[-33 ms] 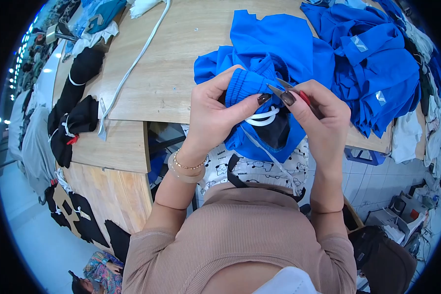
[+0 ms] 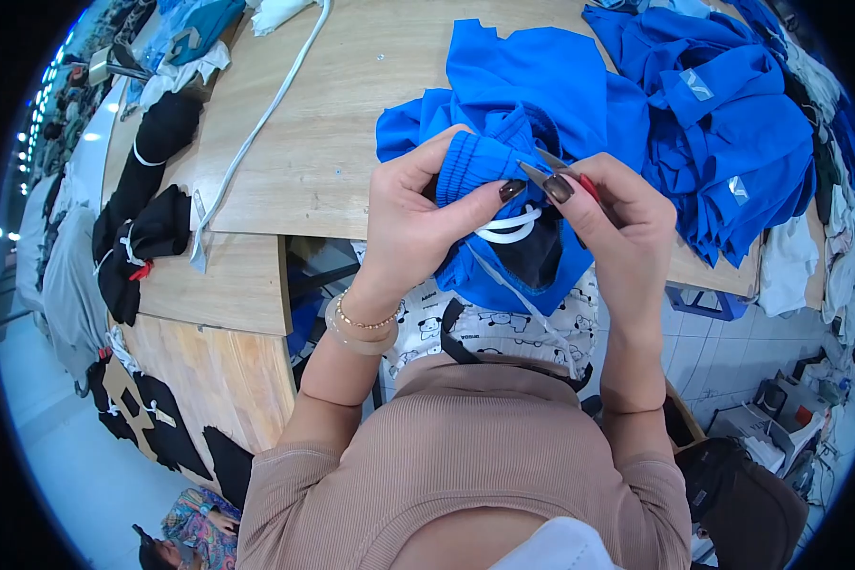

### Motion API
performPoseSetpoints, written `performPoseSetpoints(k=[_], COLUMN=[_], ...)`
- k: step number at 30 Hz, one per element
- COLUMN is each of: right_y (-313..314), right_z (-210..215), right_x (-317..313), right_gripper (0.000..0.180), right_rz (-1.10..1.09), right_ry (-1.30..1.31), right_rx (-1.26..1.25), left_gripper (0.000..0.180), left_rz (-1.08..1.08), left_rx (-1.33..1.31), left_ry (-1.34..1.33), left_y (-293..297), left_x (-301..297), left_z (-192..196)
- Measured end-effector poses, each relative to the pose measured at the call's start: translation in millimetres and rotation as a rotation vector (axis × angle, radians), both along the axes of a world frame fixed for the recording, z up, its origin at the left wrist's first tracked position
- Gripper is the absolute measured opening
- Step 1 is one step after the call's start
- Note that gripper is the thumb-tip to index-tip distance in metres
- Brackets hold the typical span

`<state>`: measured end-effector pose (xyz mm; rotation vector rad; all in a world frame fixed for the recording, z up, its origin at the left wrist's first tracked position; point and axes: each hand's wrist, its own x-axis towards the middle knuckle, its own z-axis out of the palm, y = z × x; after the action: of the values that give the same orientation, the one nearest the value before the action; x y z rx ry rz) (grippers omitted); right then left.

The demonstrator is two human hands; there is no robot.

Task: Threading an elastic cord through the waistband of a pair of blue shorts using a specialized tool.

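Over the near edge of the tabletop (image 2: 351, 57): blue garment (image 2: 541, 81), gathered waistband (image 2: 465, 161) held up toward chest, remaining cloth spread behind on wood. Left hand (image 2: 408, 204) pinching the waistband, thumb on top. Right hand (image 2: 632, 214) closed round small snips (image 2: 534, 175), red at the handle; blades parted. Key relation: long axis of snips slanting from right fingers up and leftward, tips at the gathered cloth, just beside left thumb. Whether touching cloth or thread, impossible to tell. Nearest to the cloth at the tips: left hand. Close under the blades, white drawcord (image 2: 508, 228) looped before a dark inner opening; likely obstacle on the lower side. Near right hand, pile of blue garments (image 2: 722, 104). Well to the left, loose white cord (image 2: 266, 104), then black bundle (image 2: 166, 123). Below, patterned white cloth (image 2: 427, 332) at lap.
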<state>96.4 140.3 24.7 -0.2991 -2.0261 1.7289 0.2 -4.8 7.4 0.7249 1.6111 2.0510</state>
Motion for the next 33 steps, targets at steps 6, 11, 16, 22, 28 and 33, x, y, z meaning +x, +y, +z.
performPoseSetpoints(k=[6,11,16,22,28,33], right_y=[-5.5,-11.8,-3.0,1.7,1.3,3.3], right_z=[-2.7,-1.0,11.3,13.1,11.4,15.3], right_x=[-6.0,-8.8,-9.1,1.7,-1.6,2.1], right_gripper=[0.01,0.009,0.006,0.01,0.012,0.013], right_rz=[-0.108,-0.193,-0.223,-0.054,-0.177,-0.132], right_ry=[0.102,0.164,0.225,-0.034,-0.045,-0.054], right_rx=[0.3,0.355,0.133,0.508,0.506,0.566], left_gripper=[0.013,0.012,0.017,0.011,0.013,0.009], left_rz=[0.032,0.035,0.051,0.08,0.063,0.09], left_rx=[-0.084,-0.108,-0.124,-0.108,-0.122,-0.12], left_ry=[0.025,-0.053,-0.06,-0.046,-0.025,-0.02], left_y=[-2.4,4.9,0.8,1.0,0.7,2.2], left_x=[-1.3,-1.2,-2.8,-5.3,-3.4,-2.9], left_z=[5.2,7.0,-2.3,-1.6,0.3,0.2])
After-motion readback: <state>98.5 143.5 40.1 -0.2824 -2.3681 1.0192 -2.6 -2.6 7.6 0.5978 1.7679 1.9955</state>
